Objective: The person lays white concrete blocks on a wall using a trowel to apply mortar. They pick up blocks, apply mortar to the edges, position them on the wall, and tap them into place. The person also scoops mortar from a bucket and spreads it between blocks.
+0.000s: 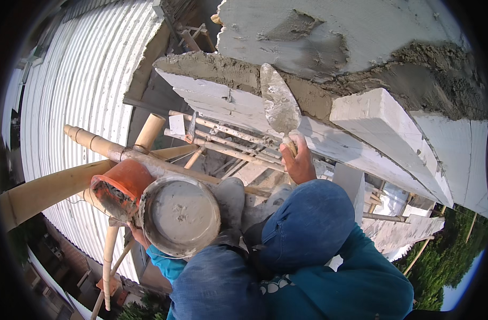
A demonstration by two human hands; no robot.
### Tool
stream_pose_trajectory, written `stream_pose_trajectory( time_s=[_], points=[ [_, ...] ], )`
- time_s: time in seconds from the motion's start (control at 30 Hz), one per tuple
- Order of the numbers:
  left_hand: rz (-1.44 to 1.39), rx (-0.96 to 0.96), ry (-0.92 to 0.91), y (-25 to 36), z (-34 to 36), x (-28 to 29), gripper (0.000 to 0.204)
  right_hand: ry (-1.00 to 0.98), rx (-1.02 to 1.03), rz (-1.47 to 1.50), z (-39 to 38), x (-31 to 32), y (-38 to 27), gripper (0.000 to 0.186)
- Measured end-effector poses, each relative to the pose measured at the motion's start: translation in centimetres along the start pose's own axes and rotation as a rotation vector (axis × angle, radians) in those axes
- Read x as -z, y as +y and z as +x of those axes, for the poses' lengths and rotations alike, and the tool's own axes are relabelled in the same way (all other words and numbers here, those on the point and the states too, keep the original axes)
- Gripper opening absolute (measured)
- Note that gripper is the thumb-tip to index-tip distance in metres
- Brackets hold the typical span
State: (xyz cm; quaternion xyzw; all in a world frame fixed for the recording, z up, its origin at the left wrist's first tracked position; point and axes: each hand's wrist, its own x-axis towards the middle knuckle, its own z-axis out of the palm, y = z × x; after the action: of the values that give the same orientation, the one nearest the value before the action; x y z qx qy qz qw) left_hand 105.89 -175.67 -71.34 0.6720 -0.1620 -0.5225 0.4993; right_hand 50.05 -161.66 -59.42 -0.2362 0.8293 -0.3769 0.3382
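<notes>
My right hand (299, 160) is closed around the handle of a pointed trowel (281, 101). Smears of mortar cover its blade, which lies over the mortar bed (212, 68) along the top of a white block wall (212, 98). Low on the left, my left hand (139, 236) shows only in part, between a tilted orange bucket (131, 178) and a round bucket (216, 226) full of grey mortar (182, 210). Its fingers are mostly hidden, so its grip cannot be made out. Wet mortar coats the inside of the orange bucket.
Bamboo scaffold poles (94, 143) cross on the left and below me. A white corrugated roof (84, 80) lies beyond. One white block (388, 120) stands out from the wall at right, near thick mortar (441, 80). Between the poles there is a drop to lower levels.
</notes>
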Motion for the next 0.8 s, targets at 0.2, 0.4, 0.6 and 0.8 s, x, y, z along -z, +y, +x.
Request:
stream_pose_trajectory(
  time_s=[0.2, 0.4, 0.6, 0.8],
  points=[
    [0.03, 0.005, -0.012, 0.3, 0.0, -0.2, 0.053, 0.055, 0.418, -0.306, 1.0, -0.5, 3.1, 0.034],
    [0.06, 0.009, -0.016, 0.8, -0.1, -0.4, 0.054, 0.265, 0.299, -0.301, 0.6, 4.0, 7.6, 0.033],
    [0.069, 0.015, -0.017, 0.4, -0.3, -0.6, 0.054, 0.39, 0.185, -0.028, -1.1, 4.2, 10.1, 0.039],
    [0.07, 0.02, -0.022, 0.5, -0.7, -0.4, 0.055, 0.437, 0.063, 0.04, -2.1, 1.2, 10.8, 0.042]
  ],
)
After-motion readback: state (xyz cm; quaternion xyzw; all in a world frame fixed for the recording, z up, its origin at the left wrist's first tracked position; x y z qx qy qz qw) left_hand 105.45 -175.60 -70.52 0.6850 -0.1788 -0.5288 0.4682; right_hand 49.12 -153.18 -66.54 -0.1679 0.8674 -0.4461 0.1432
